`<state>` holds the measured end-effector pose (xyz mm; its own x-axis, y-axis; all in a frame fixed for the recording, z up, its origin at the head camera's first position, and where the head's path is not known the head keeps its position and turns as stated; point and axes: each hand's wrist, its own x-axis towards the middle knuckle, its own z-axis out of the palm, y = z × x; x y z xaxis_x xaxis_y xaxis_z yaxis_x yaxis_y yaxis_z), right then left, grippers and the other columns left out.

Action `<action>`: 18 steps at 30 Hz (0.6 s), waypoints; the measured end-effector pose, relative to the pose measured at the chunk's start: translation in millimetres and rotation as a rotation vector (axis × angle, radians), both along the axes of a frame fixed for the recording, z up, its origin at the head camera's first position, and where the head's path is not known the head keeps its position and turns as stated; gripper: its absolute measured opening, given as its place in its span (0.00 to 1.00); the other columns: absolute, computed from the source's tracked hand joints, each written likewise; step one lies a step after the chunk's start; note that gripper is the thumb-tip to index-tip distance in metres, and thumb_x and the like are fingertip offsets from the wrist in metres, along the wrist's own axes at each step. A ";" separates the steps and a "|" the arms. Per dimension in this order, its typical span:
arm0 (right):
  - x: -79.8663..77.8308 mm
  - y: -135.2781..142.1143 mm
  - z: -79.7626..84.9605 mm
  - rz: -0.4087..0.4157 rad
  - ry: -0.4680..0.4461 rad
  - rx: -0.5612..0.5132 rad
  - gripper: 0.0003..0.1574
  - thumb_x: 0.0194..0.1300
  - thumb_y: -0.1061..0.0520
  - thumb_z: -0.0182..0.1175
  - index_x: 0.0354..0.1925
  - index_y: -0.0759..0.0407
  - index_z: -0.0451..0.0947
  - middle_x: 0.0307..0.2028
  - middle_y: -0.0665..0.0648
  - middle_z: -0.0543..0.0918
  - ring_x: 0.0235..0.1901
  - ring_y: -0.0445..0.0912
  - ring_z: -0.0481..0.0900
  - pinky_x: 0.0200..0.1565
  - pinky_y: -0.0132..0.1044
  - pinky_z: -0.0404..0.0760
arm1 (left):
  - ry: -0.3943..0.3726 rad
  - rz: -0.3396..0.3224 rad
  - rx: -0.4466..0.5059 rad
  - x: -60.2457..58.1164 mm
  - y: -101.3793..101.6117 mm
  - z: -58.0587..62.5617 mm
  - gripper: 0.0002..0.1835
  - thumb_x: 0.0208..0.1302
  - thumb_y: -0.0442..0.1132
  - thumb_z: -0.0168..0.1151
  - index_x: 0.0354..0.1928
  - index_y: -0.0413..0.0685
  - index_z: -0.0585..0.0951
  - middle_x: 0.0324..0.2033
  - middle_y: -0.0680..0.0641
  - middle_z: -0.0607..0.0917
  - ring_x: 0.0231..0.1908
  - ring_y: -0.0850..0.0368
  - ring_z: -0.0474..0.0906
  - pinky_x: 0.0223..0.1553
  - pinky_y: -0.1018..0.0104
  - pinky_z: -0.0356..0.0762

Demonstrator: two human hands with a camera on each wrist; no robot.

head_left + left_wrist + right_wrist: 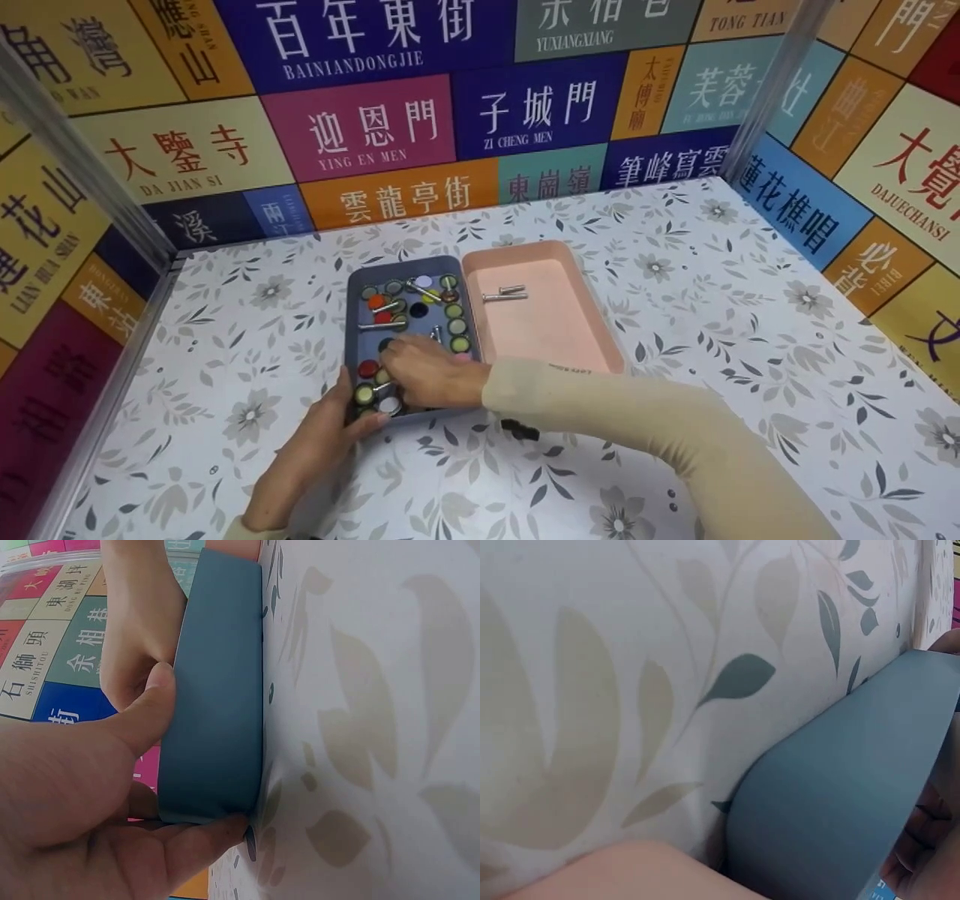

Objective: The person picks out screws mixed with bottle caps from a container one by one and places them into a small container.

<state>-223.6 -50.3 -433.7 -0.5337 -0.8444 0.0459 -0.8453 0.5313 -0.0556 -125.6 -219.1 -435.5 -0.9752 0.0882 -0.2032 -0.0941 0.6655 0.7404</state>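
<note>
The left hand (pixel 319 431) grips the blue tray (pixel 369 343), where several bolts (pixel 382 325) lie among bottle caps (pixel 457 327); the right hand (pixel 431 371) reaches in, its grip impossible to tell. Two bolts (pixel 506 297) rest in the pink tray (pixel 540 330), so work seems partly done.

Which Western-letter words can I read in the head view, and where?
"BAINIANDONGJIE": blue panel
"YUXIANGXIANG": grey panel
"TONG TIAN": tan panel
"YING EN MEN": pink panel
"ZI CHENG MEN": another blue panel
"DA JIAN SI": cream panel
"LIAN HUA SHAN": yellow panel
"DAJUECHANSI": right cream panel
"BIBEI": orange panel
Other Western lettering: too small, blurred or cut off.
</note>
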 end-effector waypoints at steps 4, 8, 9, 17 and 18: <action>-3.2 3.2 3.2 0.003 0.016 -0.002 0.18 0.54 0.57 0.71 0.43 0.59 0.80 0.40 0.54 0.85 0.44 0.48 0.80 0.52 0.41 0.80 | 0.010 0.005 0.017 -0.1 -0.3 -1.6 0.55 0.67 0.49 0.65 0.76 0.28 0.39 0.76 0.29 0.55 0.76 0.37 0.55 0.75 0.41 0.55; -6.5 9.3 6.1 -0.021 0.008 -0.001 0.20 0.54 0.55 0.73 0.44 0.60 0.80 0.42 0.55 0.85 0.45 0.48 0.80 0.54 0.40 0.79 | 0.020 -0.001 0.024 0.1 -0.2 -0.9 0.55 0.67 0.49 0.66 0.76 0.28 0.39 0.75 0.28 0.56 0.76 0.37 0.55 0.75 0.41 0.55; -7.3 10.8 6.2 -0.029 0.003 -0.001 0.21 0.54 0.56 0.73 0.45 0.60 0.80 0.42 0.55 0.85 0.46 0.48 0.80 0.55 0.40 0.79 | 0.021 -0.002 0.024 0.2 -0.2 -0.5 0.55 0.67 0.48 0.66 0.77 0.28 0.39 0.75 0.29 0.56 0.76 0.37 0.55 0.76 0.41 0.54; -11.6 21.9 6.9 -0.062 0.027 -0.022 0.24 0.51 0.62 0.69 0.49 0.64 0.80 0.45 0.58 0.85 0.48 0.50 0.81 0.56 0.40 0.79 | -0.008 0.007 0.035 -0.6 0.2 0.4 0.56 0.67 0.50 0.65 0.78 0.33 0.37 0.76 0.31 0.58 0.75 0.38 0.57 0.76 0.41 0.52; -12.0 23.3 7.8 -0.063 0.034 -0.023 0.23 0.51 0.61 0.69 0.48 0.63 0.80 0.44 0.57 0.85 0.47 0.50 0.81 0.55 0.40 0.79 | -0.013 0.011 0.037 -0.4 0.4 0.3 0.56 0.67 0.50 0.65 0.78 0.34 0.37 0.75 0.31 0.59 0.75 0.38 0.58 0.76 0.41 0.53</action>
<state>-235.6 -27.0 -425.9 -0.5838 -0.8076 0.0837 -0.8118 0.5826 -0.0400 -126.1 -218.7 -435.2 -0.9735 0.0856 -0.2121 -0.1104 0.6365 0.7634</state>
